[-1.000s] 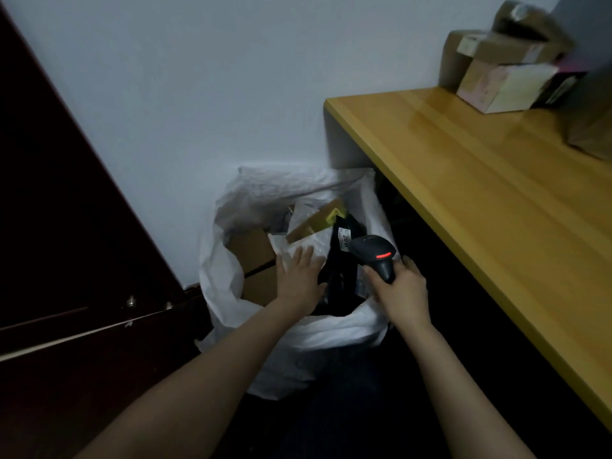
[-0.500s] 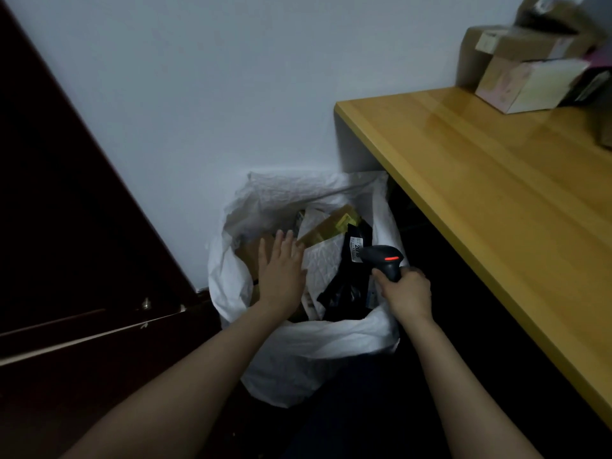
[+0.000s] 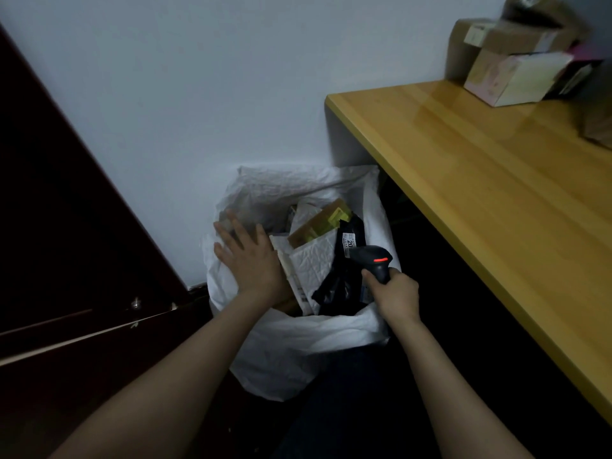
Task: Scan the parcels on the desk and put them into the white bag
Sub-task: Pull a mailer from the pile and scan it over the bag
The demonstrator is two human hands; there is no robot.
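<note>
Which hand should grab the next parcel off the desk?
Probably left. The left hand is open and empty over the bag; the right hand, though nearer the desk, grips the scanner. The parcels sit at the desk's far end.

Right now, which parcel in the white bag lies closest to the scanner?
The black mailer with the white label, right beside the scanner; the white padded mailer and brown box lie further left.

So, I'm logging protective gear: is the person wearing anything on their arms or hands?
Nothing visible. The left forearm and right forearm are bare to the frame edge, no sleeves. The left hand and right hand have no gloves; no watch, bracelet or ring shows.
</note>
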